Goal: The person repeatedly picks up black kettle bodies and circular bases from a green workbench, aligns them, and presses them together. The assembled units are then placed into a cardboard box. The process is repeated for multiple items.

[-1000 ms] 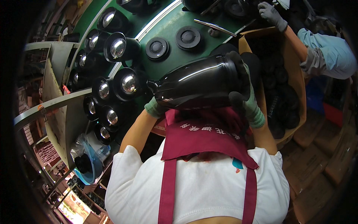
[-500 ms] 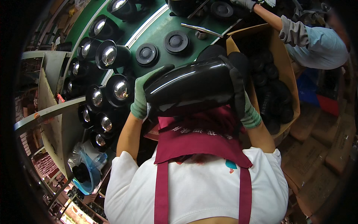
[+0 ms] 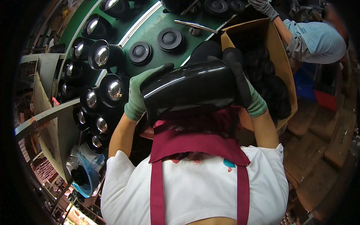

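A large glossy black thermos flask body lies on its side in front of my chest, held between both hands. My left hand, in a green glove with dark-coated fingers, is wrapped round its left end. On the right end, my right hand grips with a matching glove, fingers over the far side. Both hands are closed on the flask body, and whatever is inside it is hidden. Beyond it, two ribbed round black bases, one nearer and one farther, lie on the green bench.
Several black flask bodies with silvery domes crowd the bench on the left. A cardboard box of black round parts stands at right. A metal bar lies beyond the bases. A co-worker's gloved hand is at the upper right.
The flask body stays in both hands, and my right hand has shifted slightly on its end. The whole view has moved a little. The co-worker's hand and arm have moved.
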`<state>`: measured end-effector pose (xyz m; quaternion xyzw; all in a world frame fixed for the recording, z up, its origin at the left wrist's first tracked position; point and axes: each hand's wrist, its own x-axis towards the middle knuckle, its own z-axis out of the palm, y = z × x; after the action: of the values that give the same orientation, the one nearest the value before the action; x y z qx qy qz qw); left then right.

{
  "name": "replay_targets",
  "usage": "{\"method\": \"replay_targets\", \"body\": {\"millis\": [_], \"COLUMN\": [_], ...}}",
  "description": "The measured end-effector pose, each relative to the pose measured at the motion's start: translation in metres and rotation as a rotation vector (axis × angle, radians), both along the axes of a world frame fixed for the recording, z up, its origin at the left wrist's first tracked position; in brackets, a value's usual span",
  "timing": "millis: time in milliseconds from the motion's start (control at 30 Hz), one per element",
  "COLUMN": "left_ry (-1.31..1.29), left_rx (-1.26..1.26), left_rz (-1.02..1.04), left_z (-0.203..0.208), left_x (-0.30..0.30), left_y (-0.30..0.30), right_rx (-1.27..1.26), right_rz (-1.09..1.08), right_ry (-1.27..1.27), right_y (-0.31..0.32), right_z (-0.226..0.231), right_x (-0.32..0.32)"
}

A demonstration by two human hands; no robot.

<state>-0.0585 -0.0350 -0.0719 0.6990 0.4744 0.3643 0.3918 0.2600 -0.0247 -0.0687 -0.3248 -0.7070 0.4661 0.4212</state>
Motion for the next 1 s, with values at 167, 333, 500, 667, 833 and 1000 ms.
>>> {"method": "replay_targets", "body": {"millis": [167, 333, 500, 667, 833, 1000], "left_ry": [-0.851, -0.108, -0.411, -0.244, 0.364, -0.334], "left_rx": [-0.672, -0.086, -0.483, -0.408, 0.35, -0.468], "left_rz": [0.265, -0.003, -0.006, -0.101, -0.447, -0.045], "left_z": [-0.013, -0.006, -0.017, 0.002, 0.039, -0.012], "left_x": [0.021, 0.003, 0.011, 0.034, 0.023, 0.032], "left_y": [0.0, -0.003, -0.004, 0.001, 0.026, 0.017], "right_rx": [-0.135, -0.336, -0.261, -0.261, -0.694, -0.356], "right_rz": [-0.168, -0.063, -0.138, -0.105, -0.078, -0.157], "right_ry": [0.139, 0.161, 0.15, 0.322, 0.003, 0.072], "right_y": [-0.02, -0.008, -0.011, -0.021, -0.014, -0.033], "right_z": [-0.005, -0.002, 0.0, -0.018, -0.037, -0.037], "right_x": [0.004, 0.006, 0.009, -0.002, 0.022, 0.027]}}
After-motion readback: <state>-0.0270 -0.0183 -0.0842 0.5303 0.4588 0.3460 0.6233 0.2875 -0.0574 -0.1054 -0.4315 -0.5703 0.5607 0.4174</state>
